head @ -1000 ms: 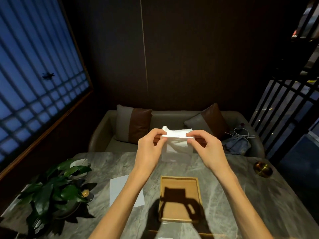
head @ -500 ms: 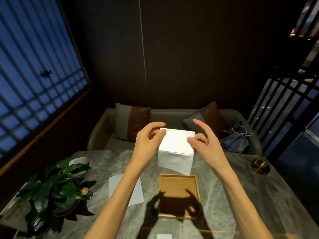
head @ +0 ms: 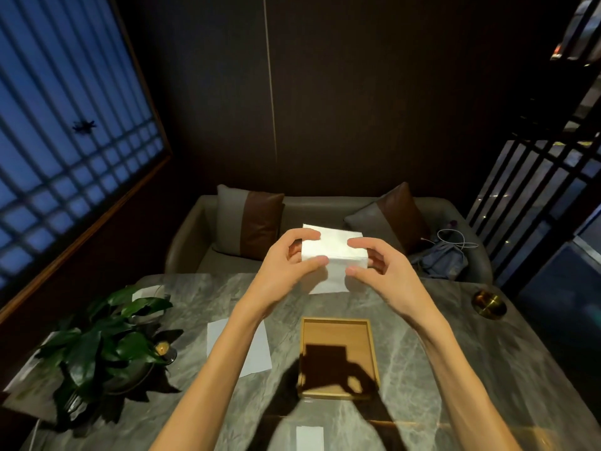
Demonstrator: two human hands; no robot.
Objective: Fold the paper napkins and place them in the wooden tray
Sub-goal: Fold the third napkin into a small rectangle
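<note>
While the wooden tray sits bare, left hand and right hand pinch 1 white napkin above it.

White napkin; tan tray; grey-veined table.

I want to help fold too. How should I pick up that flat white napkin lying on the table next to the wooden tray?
The flat napkin lies thin against the marble table, so there is nothing to wrap around. Probably best to come from above and pinch its near corner, which points toward the person, then peel it up. The left hand is nearer.
</note>
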